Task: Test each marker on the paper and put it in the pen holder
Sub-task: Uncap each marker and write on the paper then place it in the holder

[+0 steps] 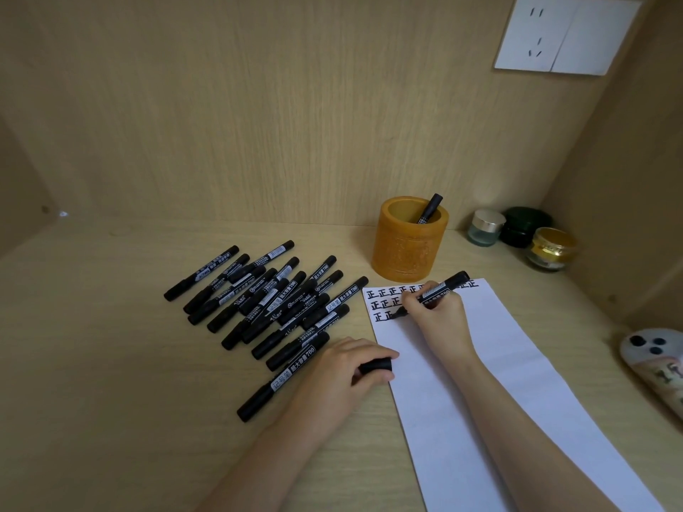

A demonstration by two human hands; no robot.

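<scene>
The right hand (439, 317) is gripping the marker (445, 285), its tip writing on the paper (499, 382) and its barrel slanting toward the pen holder (406, 253) just beyond. The left hand (351, 367) is curling around the cap (376, 365).

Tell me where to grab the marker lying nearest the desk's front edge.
Pinch the front marker across its labelled barrel, coming down from above and the near side. It lies flat; the heap of markers crowds its far side, and the left hand sits at its upper end.
</scene>
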